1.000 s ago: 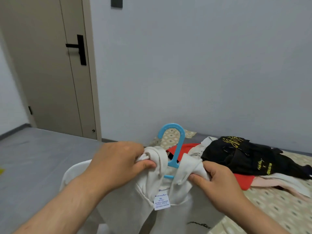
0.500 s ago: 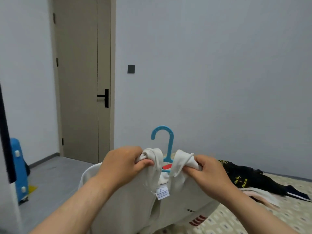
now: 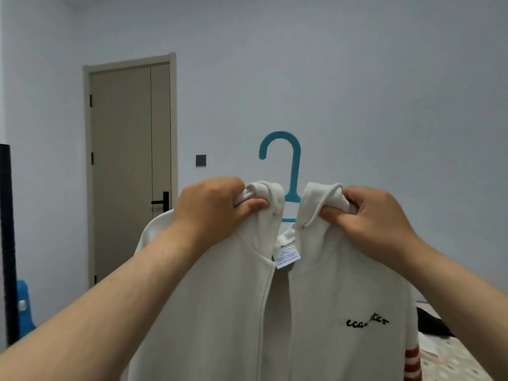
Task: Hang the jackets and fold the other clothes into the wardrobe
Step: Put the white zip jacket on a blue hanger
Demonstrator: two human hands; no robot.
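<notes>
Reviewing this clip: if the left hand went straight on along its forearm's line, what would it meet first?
Probably the neck of the blue hanger, just past the collar of the white jacket that the left hand grips. Beyond that there is only the bare wall. Depth is hard to judge from this one view.

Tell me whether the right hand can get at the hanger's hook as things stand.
Probably yes: the hook stands bare just above and left of the right hand, nothing between. But that hand grips the jacket by its collar and must let go first.
</notes>
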